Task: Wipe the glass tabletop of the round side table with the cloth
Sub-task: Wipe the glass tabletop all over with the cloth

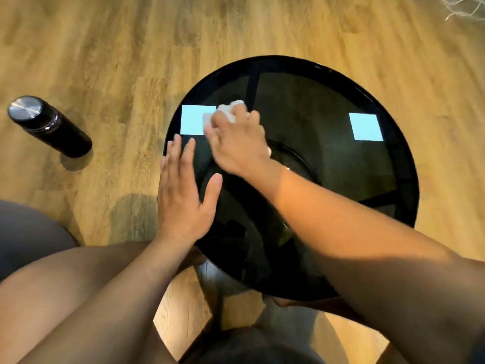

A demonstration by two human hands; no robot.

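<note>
Cloth (231, 111) on glass tabletop (328, 106)

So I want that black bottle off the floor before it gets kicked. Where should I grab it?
Grip the black bottle around its upper body just below the steel cap, coming from above: it stands upright on the floor, clear all round.

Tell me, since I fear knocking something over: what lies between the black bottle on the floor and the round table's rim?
Only bare wood floor lies between the bottle and the table rim, as the head view shows.
</note>
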